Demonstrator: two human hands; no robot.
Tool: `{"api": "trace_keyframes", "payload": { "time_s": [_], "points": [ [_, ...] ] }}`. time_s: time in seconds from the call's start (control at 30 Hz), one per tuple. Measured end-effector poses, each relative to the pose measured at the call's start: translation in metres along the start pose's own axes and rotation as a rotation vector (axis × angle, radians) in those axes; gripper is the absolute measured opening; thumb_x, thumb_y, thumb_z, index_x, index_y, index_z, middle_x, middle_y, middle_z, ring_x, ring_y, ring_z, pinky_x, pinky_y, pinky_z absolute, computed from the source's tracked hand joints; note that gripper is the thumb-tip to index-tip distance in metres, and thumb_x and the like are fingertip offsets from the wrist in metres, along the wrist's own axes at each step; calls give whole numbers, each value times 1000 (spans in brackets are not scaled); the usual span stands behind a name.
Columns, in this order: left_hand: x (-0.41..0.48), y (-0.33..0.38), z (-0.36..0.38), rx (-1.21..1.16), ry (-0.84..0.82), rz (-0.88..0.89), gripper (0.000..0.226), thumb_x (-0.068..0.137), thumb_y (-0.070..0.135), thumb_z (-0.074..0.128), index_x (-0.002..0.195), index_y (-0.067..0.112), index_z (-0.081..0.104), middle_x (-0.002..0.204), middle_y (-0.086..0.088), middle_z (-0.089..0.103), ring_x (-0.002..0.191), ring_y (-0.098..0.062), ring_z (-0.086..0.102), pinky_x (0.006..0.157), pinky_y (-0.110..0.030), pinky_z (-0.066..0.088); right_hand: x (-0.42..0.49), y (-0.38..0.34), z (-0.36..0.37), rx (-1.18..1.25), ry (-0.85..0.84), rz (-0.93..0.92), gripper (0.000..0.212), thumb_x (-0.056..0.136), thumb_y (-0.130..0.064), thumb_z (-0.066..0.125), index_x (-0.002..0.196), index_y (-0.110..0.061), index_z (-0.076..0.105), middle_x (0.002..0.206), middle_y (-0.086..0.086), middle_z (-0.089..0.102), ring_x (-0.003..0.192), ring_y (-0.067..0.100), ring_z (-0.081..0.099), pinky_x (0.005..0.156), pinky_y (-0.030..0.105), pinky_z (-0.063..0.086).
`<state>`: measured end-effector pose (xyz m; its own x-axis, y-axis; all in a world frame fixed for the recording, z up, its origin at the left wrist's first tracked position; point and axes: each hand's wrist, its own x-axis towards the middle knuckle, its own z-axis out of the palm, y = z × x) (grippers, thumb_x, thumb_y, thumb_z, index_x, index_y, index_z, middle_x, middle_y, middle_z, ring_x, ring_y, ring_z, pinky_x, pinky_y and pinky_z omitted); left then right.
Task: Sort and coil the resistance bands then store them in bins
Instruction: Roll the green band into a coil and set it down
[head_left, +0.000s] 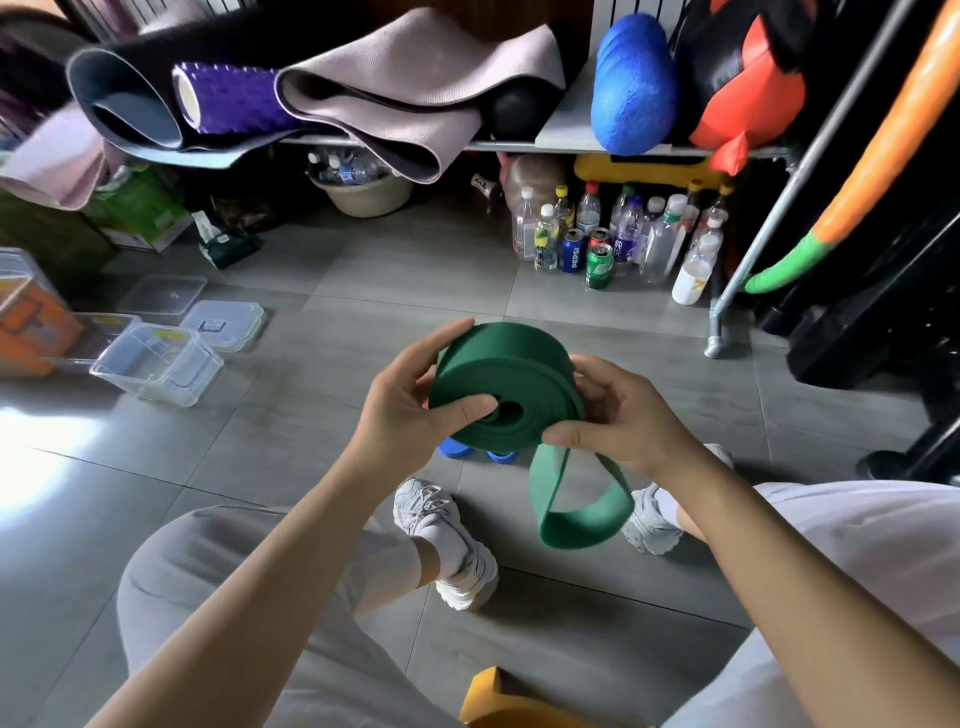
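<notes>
Nearest the camera, at the bottom edge, is a yellow thing (496, 693), cut off by the frame; can't tell what it is. Person is seated w/ knees apart in grey trousers (249, 582). White sneakers (447, 540) are on the grey tile floor (291, 457).

Btwn the knees, held up off the floor, is the green band (511, 371), mostly rolled into a fat coil w/ a small hole in the middle. Left hand (410, 400) grips the coil: thumb lies across its near face up to the hole, fingers curl over the top. Right hand (618, 415) pinches the coil's right edge, thumb on the near rim where the unrolled part leaves. That loose end (582, 512) hangs down as a loop under the right hand, not touching the floor.

Just behind the coil, on the floor, are 2 blue bits (457, 449), mostly hidden.

Farther left is a clear bin (156, 369), open, w/ 2 clear lids (223, 325) lying flat beyond it and an orange box (31, 322) at the left edge.

Far side: bottles (623, 228) and cans (597, 265) are packed under a metal rack (748, 249). On the rack's shelf are folded mats (415, 88), a purple roller (234, 98), a black ball (511, 111), a blue roller (631, 83) and a red bag (748, 88). An orange hoop (872, 150) leans at far right.
</notes>
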<state>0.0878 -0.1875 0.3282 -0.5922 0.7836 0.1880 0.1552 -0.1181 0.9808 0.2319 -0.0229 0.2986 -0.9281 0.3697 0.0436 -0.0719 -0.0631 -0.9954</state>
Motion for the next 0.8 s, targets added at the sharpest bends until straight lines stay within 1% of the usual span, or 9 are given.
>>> {"api": "trace_keyframes", "payload": {
  "time_s": [0.13, 0.23, 0.3, 0.37, 0.47, 0.53, 0.63, 0.7, 0.8],
  "points": [
    [0, 1, 5, 25, -81, -81, 60, 73, 3, 73, 120, 29, 46, 116, -1, 56, 98, -9, 63, 74, -24, 54, 1, -4, -1, 11, 37, -25, 51, 59, -4, 74, 107, -16, 60, 92, -7, 74, 88, 9, 69, 76, 22, 54],
    [9, 10, -1, 571, -136, -66, 64, 68, 30, 82, 118, 31, 41, 121, 8, 47, 111, -12, 53, 85, -35, 52, 1, -6, -7, -51, 4, -5, 49, 64, 5, 75, 105, -16, 61, 93, -7, 75, 87, 10, 70, 74, 21, 54],
    [13, 18, -2, 959, -248, 38, 85, 64, 48, 79, 135, 30, 34, 129, 8, 43, 116, -15, 48, 89, -41, 50, 1, -6, -10, -119, -28, 8, 51, 67, 11, 76, 105, -20, 63, 94, -7, 75, 89, 10, 70, 74, 20, 54],
    [16, 23, 5, 1197, -391, 162, 99, 66, 54, 75, 145, 36, 19, 134, 6, 42, 115, -19, 50, 82, -38, 50, 4, -7, -10, -184, -66, 25, 54, 66, 9, 79, 105, -26, 64, 95, -8, 74, 93, 10, 70, 76, 21, 54],
    [21, 25, 18, 1397, -518, 251, 95, 74, 55, 69, 147, 43, 9, 129, 8, 47, 102, -22, 57, 69, -31, 45, 8, -8, -5, -251, -131, 41, 56, 66, 4, 81, 108, -27, 62, 100, -7, 72, 98, 9, 68, 82, 24, 55],
    [24, 26, 18, 1356, -519, 193, 89, 77, 50, 68, 146, 44, 13, 121, 9, 50, 95, -21, 58, 68, -28, 41, 8, -7, -3, -270, -110, 37, 54, 65, 1, 83, 105, -26, 62, 99, -9, 71, 97, 9, 68, 83, 26, 54],
    [21, 26, 13, 1126, -451, 89, 83, 76, 40, 71, 143, 48, 23, 109, 12, 47, 92, -19, 57, 75, -31, 48, 6, -9, -3, -195, -47, 29, 51, 61, -8, 85, 102, -27, 62, 93, -13, 72, 93, 6, 68, 80, 18, 52],
    [16, 23, 10, 970, -383, 56, 80, 75, 37, 74, 139, 51, 27, 110, 9, 51, 92, -18, 57, 81, -37, 50, 4, -11, -5, -147, -46, 31, 53, 58, -19, 82, 105, -27, 61, 98, -11, 72, 95, 8, 68, 82, 18, 52],
    [12, 15, 5, 787, -273, 21, 78, 72, 36, 78, 129, 61, 30, 110, 7, 54, 94, -15, 57, 83, -40, 51, 1, -11, -11, -95, -76, 45, 56, 58, -20, 80, 110, -26, 61, 104, -1, 72, 100, 14, 68, 87, 24, 53]
  ]
}}
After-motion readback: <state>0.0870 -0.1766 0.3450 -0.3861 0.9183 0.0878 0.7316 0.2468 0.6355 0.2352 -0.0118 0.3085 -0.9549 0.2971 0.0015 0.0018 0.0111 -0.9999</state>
